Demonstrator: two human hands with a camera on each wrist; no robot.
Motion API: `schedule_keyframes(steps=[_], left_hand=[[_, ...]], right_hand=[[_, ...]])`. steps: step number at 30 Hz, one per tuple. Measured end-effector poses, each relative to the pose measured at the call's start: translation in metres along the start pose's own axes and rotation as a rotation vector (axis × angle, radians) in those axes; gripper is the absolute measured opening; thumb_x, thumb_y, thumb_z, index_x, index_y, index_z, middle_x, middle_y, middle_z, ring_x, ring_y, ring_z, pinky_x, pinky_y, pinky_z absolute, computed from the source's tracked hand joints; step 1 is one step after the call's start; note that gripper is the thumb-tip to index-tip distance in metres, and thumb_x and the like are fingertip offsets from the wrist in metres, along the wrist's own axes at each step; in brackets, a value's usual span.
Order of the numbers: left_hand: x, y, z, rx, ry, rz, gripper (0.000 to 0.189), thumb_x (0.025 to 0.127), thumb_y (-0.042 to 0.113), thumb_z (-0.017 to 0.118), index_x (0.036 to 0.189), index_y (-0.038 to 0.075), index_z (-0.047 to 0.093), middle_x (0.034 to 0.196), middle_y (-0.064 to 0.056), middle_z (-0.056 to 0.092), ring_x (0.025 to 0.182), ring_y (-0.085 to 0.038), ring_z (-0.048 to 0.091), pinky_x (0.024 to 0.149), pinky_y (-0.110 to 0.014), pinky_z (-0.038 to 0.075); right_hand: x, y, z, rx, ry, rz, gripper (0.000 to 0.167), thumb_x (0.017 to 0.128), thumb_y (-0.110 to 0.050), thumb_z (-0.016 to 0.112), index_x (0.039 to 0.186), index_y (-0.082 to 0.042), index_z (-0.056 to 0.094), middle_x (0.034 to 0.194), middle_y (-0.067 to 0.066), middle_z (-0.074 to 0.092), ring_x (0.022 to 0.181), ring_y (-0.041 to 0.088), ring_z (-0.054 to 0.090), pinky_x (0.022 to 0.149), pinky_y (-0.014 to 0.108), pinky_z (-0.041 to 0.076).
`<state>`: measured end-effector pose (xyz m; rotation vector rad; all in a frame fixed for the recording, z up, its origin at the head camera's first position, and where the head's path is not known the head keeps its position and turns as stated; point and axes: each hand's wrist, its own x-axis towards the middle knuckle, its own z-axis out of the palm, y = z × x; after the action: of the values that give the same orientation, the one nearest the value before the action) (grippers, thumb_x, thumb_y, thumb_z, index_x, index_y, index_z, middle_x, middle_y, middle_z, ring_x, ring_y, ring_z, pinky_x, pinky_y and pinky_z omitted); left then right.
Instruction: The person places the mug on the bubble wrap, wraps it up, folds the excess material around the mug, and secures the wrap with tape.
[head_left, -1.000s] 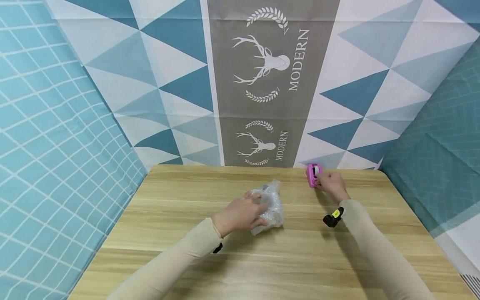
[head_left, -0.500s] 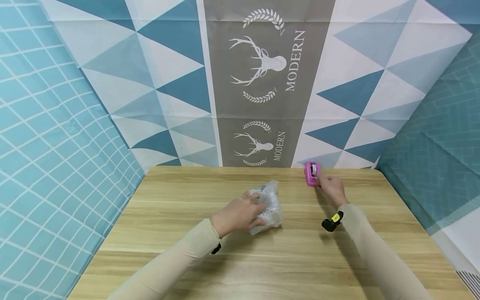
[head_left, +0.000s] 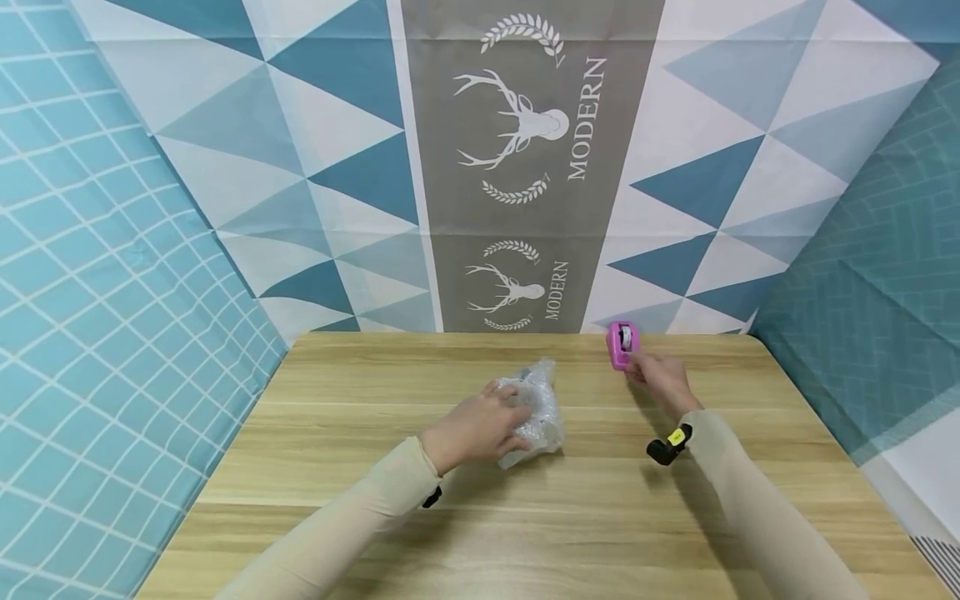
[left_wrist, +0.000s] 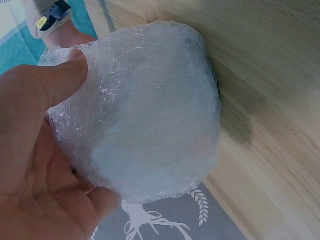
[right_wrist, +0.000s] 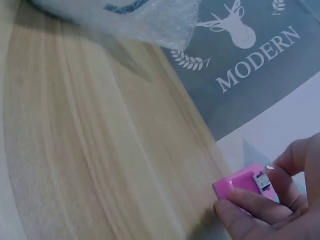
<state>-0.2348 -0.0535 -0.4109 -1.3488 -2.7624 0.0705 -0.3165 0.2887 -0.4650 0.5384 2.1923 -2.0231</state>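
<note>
A bubble-wrapped bundle (head_left: 542, 415) stands near the middle of the table, and what is inside is hidden. My left hand (head_left: 480, 425) grips it from the left. In the left wrist view the thumb (left_wrist: 65, 80) presses one side of the bundle (left_wrist: 150, 110), with fingers curled on the other. At the back right is a small pink tape dispenser (head_left: 622, 345) with a roll in it. My right hand (head_left: 663, 383) pinches its near end. The right wrist view shows fingertips (right_wrist: 250, 202) along the dispenser (right_wrist: 240, 182) and the thumb beside its toothed cutter (right_wrist: 261, 181).
The wood-grain table (head_left: 420, 533) meets a patterned cloth backdrop (head_left: 517, 208) just behind the dispenser. Blue gridded cloth (head_left: 112, 292) borders the left side, teal cloth (head_left: 885, 275) the right. A black wrist camera (head_left: 667, 446) hangs under the right wrist.
The head view has shifted slightly. My right fingers have slid a little toward the dispenser's near end. My left hand and the bubble-wrapped bundle stay as they were.
</note>
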Motion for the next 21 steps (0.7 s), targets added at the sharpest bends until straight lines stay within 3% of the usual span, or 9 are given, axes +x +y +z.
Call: schedule_keyframes(steps=[4, 6, 9, 13, 16, 21], left_hand=[[-0.001, -0.001, 0.001, 0.0, 0.006, 0.003, 0.04, 0.099, 0.05, 0.062, 0.119, 0.015, 0.065, 0.134, -0.005, 0.069, 0.138, -0.028, 0.055, 0.119, -0.053, 0.041], [-0.001, -0.002, 0.002, -0.002, 0.008, 0.002, 0.04, 0.099, 0.05, 0.062, 0.118, 0.015, 0.065, 0.133, -0.005, 0.069, 0.138, -0.028, 0.055, 0.119, -0.053, 0.041], [0.0, -0.002, 0.003, -0.002, 0.007, 0.001, 0.04, 0.099, 0.05, 0.062, 0.118, 0.015, 0.065, 0.133, -0.005, 0.069, 0.139, -0.028, 0.054, 0.118, -0.053, 0.041], [0.0, -0.002, 0.002, 0.004, 0.006, -0.002, 0.04, 0.099, 0.05, 0.062, 0.118, 0.015, 0.065, 0.131, -0.005, 0.07, 0.138, -0.027, 0.055, 0.118, -0.053, 0.041], [0.0, -0.002, 0.001, 0.01, 0.01, 0.0, 0.04, 0.098, 0.05, 0.062, 0.117, 0.015, 0.065, 0.129, -0.005, 0.071, 0.137, -0.027, 0.055, 0.118, -0.053, 0.042], [0.0, -0.002, 0.001, 0.01, 0.013, 0.007, 0.04, 0.098, 0.051, 0.062, 0.115, 0.015, 0.065, 0.132, -0.005, 0.069, 0.136, -0.027, 0.056, 0.118, -0.054, 0.042]], right_hand=[[0.002, 0.003, -0.001, 0.024, -0.009, 0.044, 0.047, 0.105, -0.031, 0.055, 0.128, 0.009, 0.058, 0.086, 0.007, 0.078, 0.079, 0.016, 0.077, 0.08, 0.032, 0.064], [0.003, 0.005, -0.002, -0.004, -0.006, 0.063, 0.049, 0.104, -0.037, 0.058, 0.121, 0.008, 0.062, 0.081, 0.008, 0.078, 0.07, 0.017, 0.077, 0.069, 0.031, 0.065], [0.004, 0.009, -0.004, -0.065, 0.009, 0.093, 0.049, 0.1, -0.046, 0.062, 0.098, 0.003, 0.068, 0.077, 0.008, 0.077, 0.066, 0.017, 0.076, 0.058, 0.026, 0.062], [0.006, 0.013, -0.007, -0.105, 0.001, 0.117, 0.053, 0.097, -0.052, 0.066, 0.072, -0.006, 0.064, 0.075, 0.008, 0.077, 0.065, 0.016, 0.076, 0.053, 0.022, 0.059], [0.007, 0.015, -0.007, -0.112, -0.004, 0.116, 0.052, 0.096, -0.052, 0.067, 0.08, -0.003, 0.065, 0.074, 0.007, 0.077, 0.063, 0.015, 0.075, 0.054, 0.021, 0.059], [0.009, 0.015, -0.005, -0.189, 0.013, 0.1, 0.062, 0.097, -0.051, 0.065, 0.118, 0.007, 0.062, 0.072, 0.005, 0.075, 0.059, 0.014, 0.073, 0.056, 0.023, 0.06]])
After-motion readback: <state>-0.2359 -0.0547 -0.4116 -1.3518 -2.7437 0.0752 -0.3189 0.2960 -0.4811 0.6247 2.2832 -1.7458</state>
